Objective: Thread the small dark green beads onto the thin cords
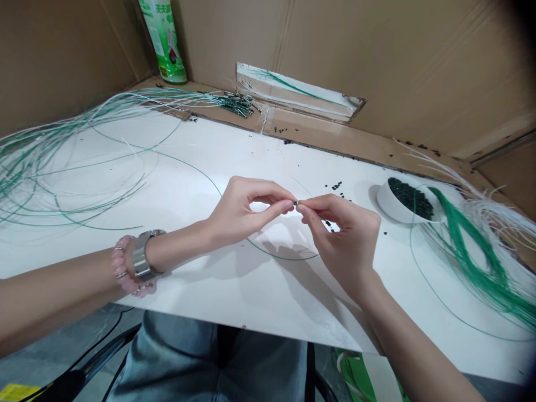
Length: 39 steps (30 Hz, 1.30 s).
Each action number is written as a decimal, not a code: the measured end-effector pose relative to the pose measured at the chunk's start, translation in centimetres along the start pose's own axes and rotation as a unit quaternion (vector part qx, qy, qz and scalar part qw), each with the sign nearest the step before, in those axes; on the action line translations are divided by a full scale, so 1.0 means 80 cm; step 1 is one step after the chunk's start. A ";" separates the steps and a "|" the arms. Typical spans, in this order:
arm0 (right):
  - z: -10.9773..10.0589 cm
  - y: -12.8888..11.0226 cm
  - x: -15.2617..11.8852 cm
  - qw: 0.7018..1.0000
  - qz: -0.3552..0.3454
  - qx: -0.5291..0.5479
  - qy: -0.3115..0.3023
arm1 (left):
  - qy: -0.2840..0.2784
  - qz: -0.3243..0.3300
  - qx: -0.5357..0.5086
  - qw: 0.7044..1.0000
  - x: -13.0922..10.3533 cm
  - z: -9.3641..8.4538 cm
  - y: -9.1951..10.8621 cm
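Observation:
Fingertips almost touching, my left hand (251,206) and my right hand (345,234) meet above the white table (201,285). Both are pinched around a tiny dark bead (295,203) between them. A thin green wire (278,257) curves beneath my hands; where it ends at my fingers is hidden. Several loose dark beads (336,186) lie just behind my right hand. To the right stands a white bowl (387,204) of dark green beads (410,198).
Long green and white wires (33,167) spread over the left, their beaded ends (238,104) at the back. A green bottle (165,44) stands in the back left corner. Green wire bundles (477,240) and white strands (498,212) lie right. Cardboard walls (377,50) surround the table's back.

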State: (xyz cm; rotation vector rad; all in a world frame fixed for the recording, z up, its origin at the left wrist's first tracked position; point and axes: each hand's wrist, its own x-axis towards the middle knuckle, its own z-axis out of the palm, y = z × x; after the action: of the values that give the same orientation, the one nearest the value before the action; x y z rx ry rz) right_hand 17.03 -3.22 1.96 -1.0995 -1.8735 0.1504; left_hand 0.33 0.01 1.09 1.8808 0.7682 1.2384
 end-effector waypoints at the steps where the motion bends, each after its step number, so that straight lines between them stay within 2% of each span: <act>1: 0.000 0.001 0.000 1.000 0.003 0.008 -0.002 | 0.004 -0.003 0.001 1.000 0.000 0.000 0.000; 5: 0.001 0.001 -0.002 1.000 -0.001 0.019 0.002 | 0.020 -0.010 0.009 1.000 0.001 -0.001 -0.003; 8: 0.004 0.000 -0.003 0.999 0.040 0.029 -0.006 | 0.011 0.009 0.034 0.999 0.001 -0.002 -0.005; 12: 0.005 0.000 -0.001 0.996 0.068 0.052 -0.032 | -0.006 0.048 0.076 0.996 -0.001 -0.003 -0.007; 18: -0.002 0.011 0.008 0.990 0.101 0.007 -0.099 | 0.017 0.035 0.090 0.995 0.003 -0.006 -0.014; 20: -0.002 0.014 0.009 0.990 0.091 0.023 -0.107 | 0.026 0.030 0.095 0.995 0.005 -0.007 -0.017; 24: 0.005 0.019 0.008 0.991 0.051 0.090 -0.088 | 0.007 0.027 0.105 0.994 0.007 -0.007 -0.023; 30: 0.015 0.033 0.009 0.990 0.060 0.124 -0.040 | -0.003 -0.005 0.103 0.995 0.013 -0.001 -0.028; 33: 0.017 0.040 0.011 0.989 0.065 0.130 -0.020 | -0.002 0.011 0.134 0.991 0.019 -0.001 -0.020; 37: 0.017 0.040 0.012 0.990 0.081 0.114 -0.010 | 0.028 0.062 0.195 0.978 0.049 -0.003 -0.013; 39: 0.018 0.036 0.011 0.991 0.072 0.108 -0.023 | 0.008 0.049 0.208 0.977 0.075 0.000 -0.022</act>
State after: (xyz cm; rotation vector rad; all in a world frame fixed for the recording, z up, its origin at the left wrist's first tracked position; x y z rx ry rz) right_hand 17.60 -0.43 0.26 -1.0872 -1.7690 0.4545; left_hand 2.33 5.73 2.56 2.2694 1.0156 1.2226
